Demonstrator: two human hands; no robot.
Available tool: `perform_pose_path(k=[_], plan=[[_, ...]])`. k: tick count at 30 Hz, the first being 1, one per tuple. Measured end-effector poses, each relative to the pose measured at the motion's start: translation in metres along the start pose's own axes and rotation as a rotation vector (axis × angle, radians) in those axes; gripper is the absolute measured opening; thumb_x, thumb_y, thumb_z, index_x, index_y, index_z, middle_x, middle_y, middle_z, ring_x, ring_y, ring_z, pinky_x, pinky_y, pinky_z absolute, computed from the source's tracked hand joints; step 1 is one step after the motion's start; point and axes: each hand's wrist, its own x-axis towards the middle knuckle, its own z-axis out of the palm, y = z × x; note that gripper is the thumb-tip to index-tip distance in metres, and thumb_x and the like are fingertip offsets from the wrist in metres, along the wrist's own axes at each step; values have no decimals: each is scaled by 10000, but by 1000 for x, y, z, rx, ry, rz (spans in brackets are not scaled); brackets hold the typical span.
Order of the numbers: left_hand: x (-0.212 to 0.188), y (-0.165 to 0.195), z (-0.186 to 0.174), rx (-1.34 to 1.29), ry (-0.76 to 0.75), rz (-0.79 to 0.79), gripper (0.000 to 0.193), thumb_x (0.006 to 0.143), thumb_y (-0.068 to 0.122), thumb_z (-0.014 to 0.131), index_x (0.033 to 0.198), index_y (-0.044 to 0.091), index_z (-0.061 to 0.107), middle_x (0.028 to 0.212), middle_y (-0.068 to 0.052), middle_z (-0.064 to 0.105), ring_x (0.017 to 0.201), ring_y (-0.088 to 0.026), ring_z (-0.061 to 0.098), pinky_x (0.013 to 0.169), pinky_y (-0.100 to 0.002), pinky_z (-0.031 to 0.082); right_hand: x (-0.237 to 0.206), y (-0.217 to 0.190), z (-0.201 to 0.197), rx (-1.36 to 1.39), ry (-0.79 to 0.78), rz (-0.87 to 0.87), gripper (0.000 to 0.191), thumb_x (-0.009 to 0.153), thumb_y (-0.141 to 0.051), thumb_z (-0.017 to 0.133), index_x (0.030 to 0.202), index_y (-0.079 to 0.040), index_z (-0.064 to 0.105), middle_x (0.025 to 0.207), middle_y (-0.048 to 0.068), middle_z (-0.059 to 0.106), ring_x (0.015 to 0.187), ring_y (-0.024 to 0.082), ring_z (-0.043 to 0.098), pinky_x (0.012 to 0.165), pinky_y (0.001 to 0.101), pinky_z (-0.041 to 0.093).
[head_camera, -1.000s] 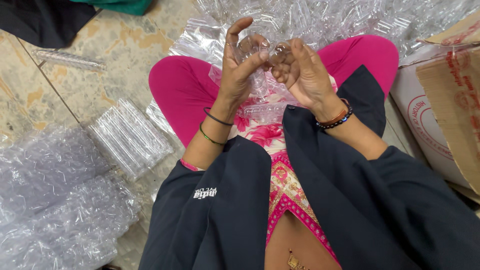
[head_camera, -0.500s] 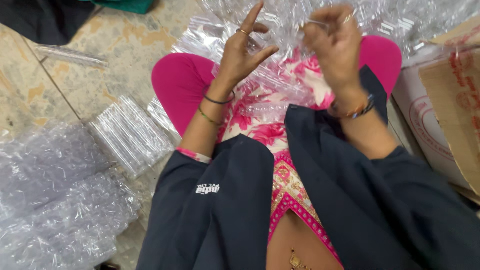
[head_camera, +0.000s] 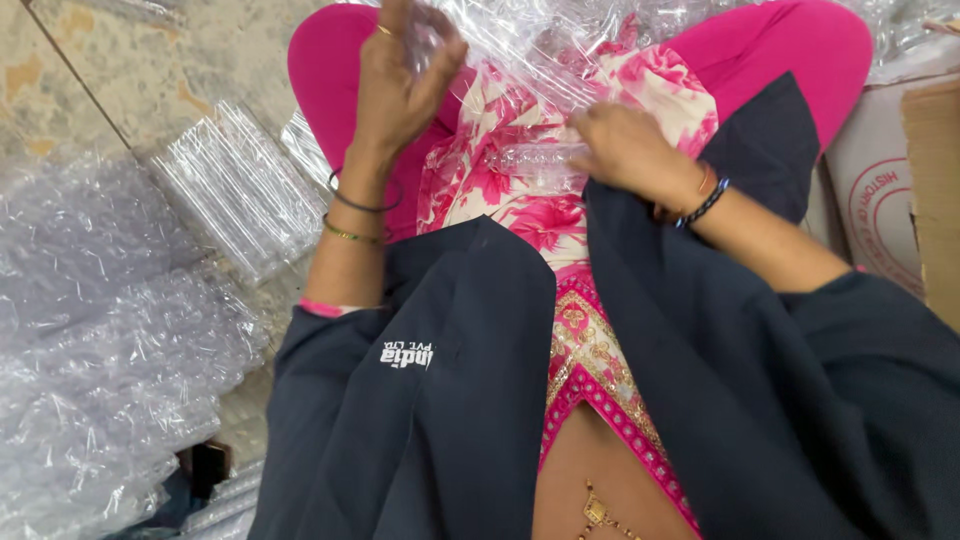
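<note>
Person seated on the floor, lap used as the work surface. Landmark: the clear plastic tube (head_camera: 535, 160) lying across the floral lap.

Right hand (head_camera: 625, 150) rests at the tube's right end, grip closed on it with fingertips pinching, which looks like a way to keep it from rolling off the cloth. Left hand (head_camera: 400, 85) is raised up and left of the tube, fingers curled around a bit of clear plastic film (head_camera: 470, 40); what exactly sits inside that grip I cannot tell, it's transparent. The film runs from that hand down toward the tube, probably held up to keep it taut and out of the way.

Left of the tube, on the tiled floor, a bundle of clear tubes (head_camera: 240, 185) lies flat, within arm's reach. Further left and below, heaped bags of clear plastic parts (head_camera: 100, 370). Right of the tube, a cardboard box (head_camera: 900, 190) stands beside the knee.
</note>
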Motion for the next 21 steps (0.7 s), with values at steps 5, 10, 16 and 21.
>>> perform_pose_path(k=[5, 10, 16, 21], plan=[[-30, -10, -13, 291, -253, 52, 692, 995, 280, 841, 1548, 82, 475, 1132, -122, 762, 1024, -256, 763, 917, -390, 596, -28, 26, 61, 23, -4, -21, 536, 822, -263, 752, 1289, -38, 616, 1109, 211, 676, 1022, 402, 647, 820, 535, 519], [-36, -25, -7, 501, -322, 97, 718, 899, 527, 776, 1455, 122, 569, 1271, -197, 700, 1096, -376, 693, 905, -468, 552, -19, 57, 70, 191, 139, -167, 587, 945, -290, 679, 1380, 77, 534, 1241, 311, 640, 1122, 466, 624, 945, 510, 501], [-18, -42, 13, 561, -408, 142, 932, 768, 668, 828, 1486, 192, 472, 1208, -153, 717, 1070, -353, 695, 877, -439, 565, 16, 95, 61, 191, 466, -311, 661, 901, -295, 730, 1389, 109, 541, 1218, 349, 632, 1122, 479, 630, 961, 491, 518], [-4, -61, 5, 510, -387, 130, 877, 908, 608, 790, 1597, 310, 337, 1100, -141, 762, 981, -354, 711, 840, -464, 544, 111, 79, 55, 411, 503, -221, 649, 916, -260, 719, 1410, 104, 509, 1233, 352, 623, 1123, 471, 635, 957, 481, 527]])
